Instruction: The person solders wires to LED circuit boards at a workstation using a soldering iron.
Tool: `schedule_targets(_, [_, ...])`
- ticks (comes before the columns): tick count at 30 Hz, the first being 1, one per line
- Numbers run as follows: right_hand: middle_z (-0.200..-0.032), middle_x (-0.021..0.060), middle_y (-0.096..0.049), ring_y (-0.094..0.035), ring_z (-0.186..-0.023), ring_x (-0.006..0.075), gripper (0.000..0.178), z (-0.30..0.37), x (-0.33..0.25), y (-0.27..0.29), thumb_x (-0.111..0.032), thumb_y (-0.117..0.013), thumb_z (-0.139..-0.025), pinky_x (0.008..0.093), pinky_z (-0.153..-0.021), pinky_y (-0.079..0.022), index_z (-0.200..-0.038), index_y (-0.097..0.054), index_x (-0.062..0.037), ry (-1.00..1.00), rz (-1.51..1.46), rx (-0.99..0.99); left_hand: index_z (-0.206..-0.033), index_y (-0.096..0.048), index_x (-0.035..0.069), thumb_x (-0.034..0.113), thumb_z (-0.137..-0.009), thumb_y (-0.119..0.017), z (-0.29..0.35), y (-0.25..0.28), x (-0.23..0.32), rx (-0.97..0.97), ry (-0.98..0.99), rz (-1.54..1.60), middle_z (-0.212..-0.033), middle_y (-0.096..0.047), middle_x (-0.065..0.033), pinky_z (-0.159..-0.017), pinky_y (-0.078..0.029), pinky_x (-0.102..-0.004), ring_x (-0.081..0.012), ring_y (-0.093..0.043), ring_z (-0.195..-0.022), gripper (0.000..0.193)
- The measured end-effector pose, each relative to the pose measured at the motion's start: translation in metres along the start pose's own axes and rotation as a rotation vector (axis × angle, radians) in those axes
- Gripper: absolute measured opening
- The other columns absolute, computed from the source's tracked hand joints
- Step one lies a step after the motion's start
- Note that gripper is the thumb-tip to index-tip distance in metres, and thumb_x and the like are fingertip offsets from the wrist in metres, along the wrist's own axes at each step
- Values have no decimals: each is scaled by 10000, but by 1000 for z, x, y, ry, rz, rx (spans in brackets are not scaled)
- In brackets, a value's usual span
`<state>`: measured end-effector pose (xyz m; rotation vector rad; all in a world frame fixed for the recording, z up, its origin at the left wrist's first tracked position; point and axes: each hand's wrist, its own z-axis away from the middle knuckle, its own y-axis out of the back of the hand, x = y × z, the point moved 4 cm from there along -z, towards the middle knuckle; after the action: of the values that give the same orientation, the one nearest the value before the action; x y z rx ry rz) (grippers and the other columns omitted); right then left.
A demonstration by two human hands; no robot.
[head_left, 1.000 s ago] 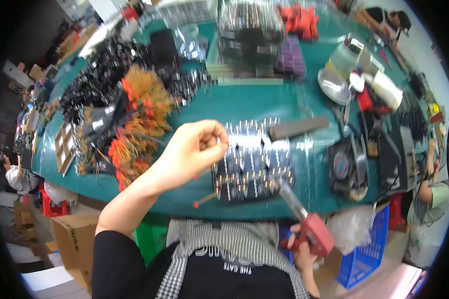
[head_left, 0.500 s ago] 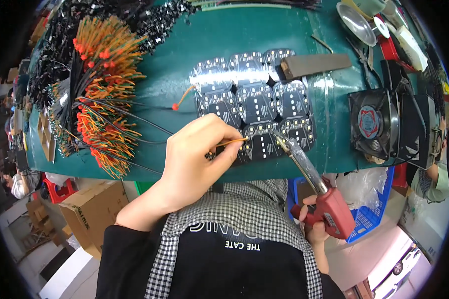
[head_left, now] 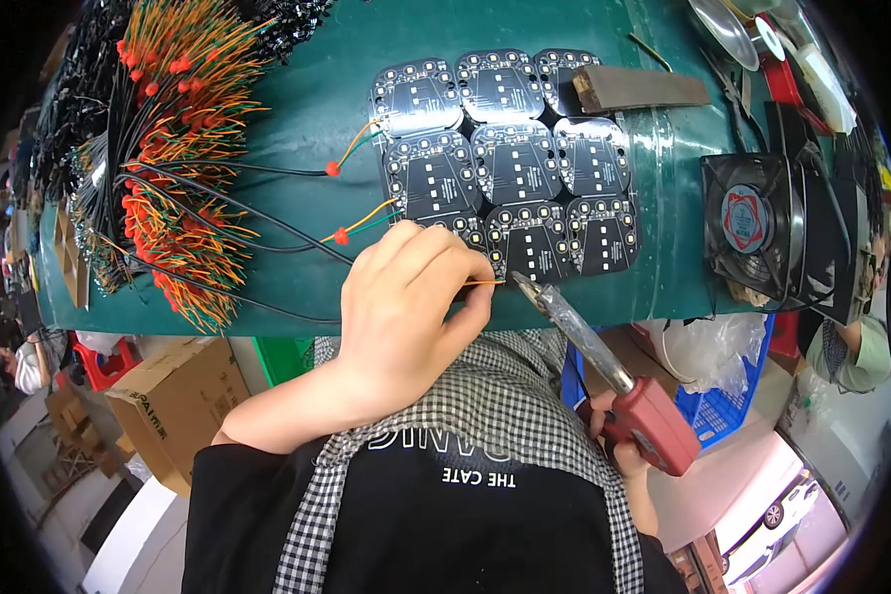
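Note:
My left hand (head_left: 406, 297) is closed in a pinch over the near left of a panel of black circuit boards (head_left: 515, 163). Between thumb and forefinger it holds a thin orange wire (head_left: 483, 283), its free end pointing right at the near boards. My right hand (head_left: 624, 445), below the table edge, is wrapped round the handle of a red soldering gun (head_left: 658, 426). The gun's metal tip reaches up left, close to the wire's end; whether they touch I cannot tell. Two black cables with red beads (head_left: 334, 169) run to the panel's left edge. My left hand hides the near left board.
Bundled black cables with orange and green ends (head_left: 193, 178) lie at the left of the green table (head_left: 307, 99). A grey-brown bar (head_left: 643, 89) rests across the panel's far right corner. A small black fan (head_left: 752, 218) stands at right; a blue crate (head_left: 733, 401) sits below the table edge.
The view has shifted, so the table appears higher. My left hand has moved nearer the table edge, uncovering a second red-beaded cable. The soldering tip has come left, closer to the wire's end.

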<state>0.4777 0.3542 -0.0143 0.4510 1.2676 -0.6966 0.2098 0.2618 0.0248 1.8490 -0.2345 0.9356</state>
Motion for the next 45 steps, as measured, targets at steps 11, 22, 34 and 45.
schedule_targets(11, [-681,38,-636,-623,-575,144,733,16,24,13,-531,-709,-782,251,-577,-501,-1136,-553,92,109,205,-40,-757,-606,53,-38,-651,-697,-2,0,3,-22,11,-55,-746,-576,-26,-596,-432,-295,-194,-529,-699,167])
schedule_targets(22, [-794,118,-668,-640,-589,183,706,8,15,15,-511,-750,-748,277,-578,-519,-1093,-589,83,251,360,-89,-756,-569,95,63,-668,-697,0,-3,1,-28,10,-74,-775,-513,-17,-629,-412,-335,-207,-517,-742,159])
schedule_targets(34, [-837,148,-672,-576,-547,140,737,-2,-7,-6,-503,-799,-697,236,-502,-448,-974,-572,141,-28,-110,98,-773,-599,52,-26,-699,-691,-6,6,5,-83,35,-46,-730,-559,-31,-603,-440,-305,-196,-535,-694,141])
schedule_targets(45, [-910,208,-663,-608,-597,184,818,-2,-4,-8,-496,-844,-638,277,-591,-493,-1058,-536,135,-86,-194,105,-878,-624,24,-7,-791,-675,-6,14,-11,-62,153,267,-772,-631,-62,-590,-447,-282,-178,-582,-671,105])
